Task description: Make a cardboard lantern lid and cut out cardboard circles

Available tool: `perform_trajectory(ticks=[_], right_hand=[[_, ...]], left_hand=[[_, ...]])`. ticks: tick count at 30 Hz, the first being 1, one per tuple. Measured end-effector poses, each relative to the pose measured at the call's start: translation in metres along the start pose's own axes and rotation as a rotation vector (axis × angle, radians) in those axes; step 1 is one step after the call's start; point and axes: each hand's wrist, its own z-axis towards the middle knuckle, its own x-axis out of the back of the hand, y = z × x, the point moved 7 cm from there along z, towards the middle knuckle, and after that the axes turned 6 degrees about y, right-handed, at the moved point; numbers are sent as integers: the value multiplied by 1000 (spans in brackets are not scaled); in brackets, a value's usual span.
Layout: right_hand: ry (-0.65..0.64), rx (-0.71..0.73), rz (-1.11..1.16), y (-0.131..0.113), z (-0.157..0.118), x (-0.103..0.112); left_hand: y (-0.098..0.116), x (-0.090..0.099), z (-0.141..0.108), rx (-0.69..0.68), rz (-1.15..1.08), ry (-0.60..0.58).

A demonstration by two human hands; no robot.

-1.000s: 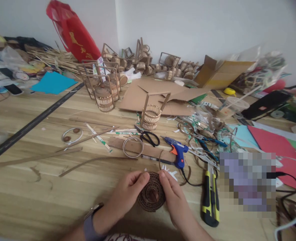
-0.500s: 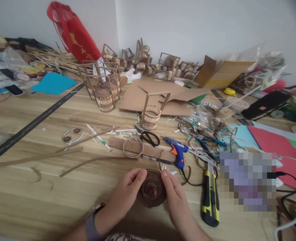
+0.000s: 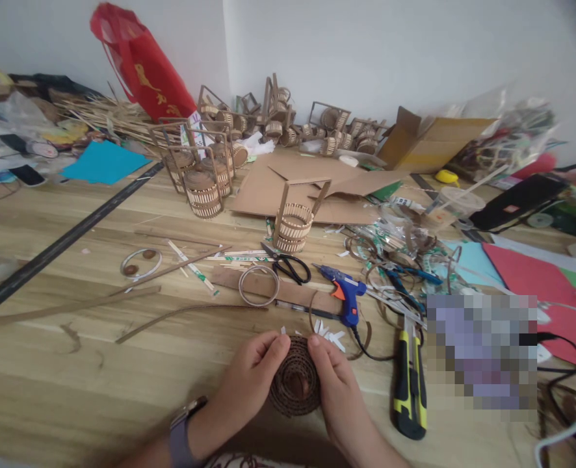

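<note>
A dark brown coil of rolled corrugated strip (image 3: 295, 378) is held near the table's front edge. My left hand (image 3: 256, 367) grips its left side, thumb on the upper rim. On the other side my right hand (image 3: 337, 377) closes round the coil, its thumb also near the top. The undersides of the fingers are hidden. Small white paper scraps (image 3: 329, 333) lie just beyond the coil. Further up are a blue glue gun (image 3: 349, 296), black scissors (image 3: 292, 268), a pale ring (image 3: 259, 286) and a small slatted bucket with a tall handle (image 3: 294, 227).
A yellow and black utility knife (image 3: 409, 383) lies right of my right hand. Brown strips (image 3: 185, 313) lie to the left. Behind stand more slatted buckets (image 3: 204, 195), flat cardboard (image 3: 259, 185) and a red bag (image 3: 142, 65). Wires and wrappers crowd the right.
Both hands have shifted slightly toward my body with the coil and sit a little closer together. More of the white scraps shows beyond them.
</note>
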Motion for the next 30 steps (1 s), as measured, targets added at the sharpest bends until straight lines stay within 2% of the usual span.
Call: perform_trajectory(ticks=[2, 6, 11, 20, 25, 30], right_hand=[[31, -24, 13, -1, 2, 3], [68, -62, 47, -5, 7, 9], [-50, -73, 49, -3, 6, 2], [-79, -87, 126, 1, 4, -5], [-39, -51, 106, -5, 9, 4], [-137, -18, 84, -6, 14, 7]], left_hand=[[0, -3, 1, 21, -74, -37], [-1, -12, 2, 68, -197, -184], [-4, -10, 5, 133, -325, -151], [-11, -18, 4, 198, -481, -224], [-13, -17, 5, 223, -482, -240], [-9, -10, 9, 234, -523, -192]])
